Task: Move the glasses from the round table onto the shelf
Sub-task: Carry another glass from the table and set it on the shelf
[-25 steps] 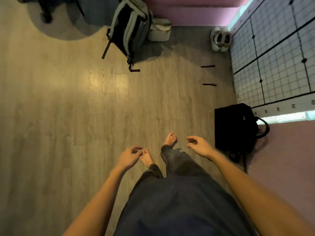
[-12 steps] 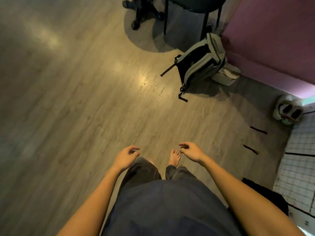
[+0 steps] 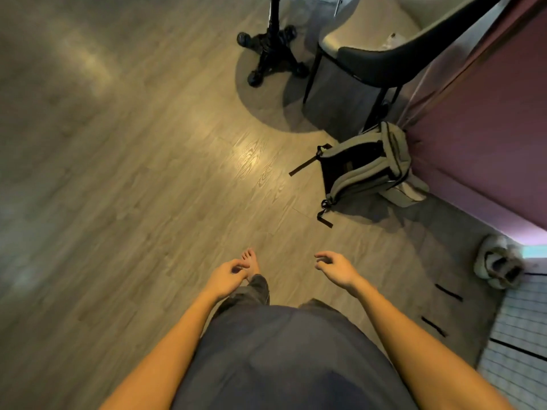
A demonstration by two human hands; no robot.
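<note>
Both the left hand (image 3: 226, 275) and the right hand (image 3: 336, 269) are held out low in front of the body, fingers loosely curled and nothing gripped, probably because a walk toward the table base (image 3: 270, 59) is under way. No glasses are seen; perhaps they stand on the tabletop, beyond the view.

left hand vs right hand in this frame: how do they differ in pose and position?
The left hand has its fingers curled in towards the palm; the right hand has its fingers looser and spread forward. The left hand overlaps the bare foot and trouser leg in the view; the right hand has only wooden floor beneath it. The right hand is on the side of the backpack; the left hand is farther from it. Both are empty and held out in front of the body.
</note>
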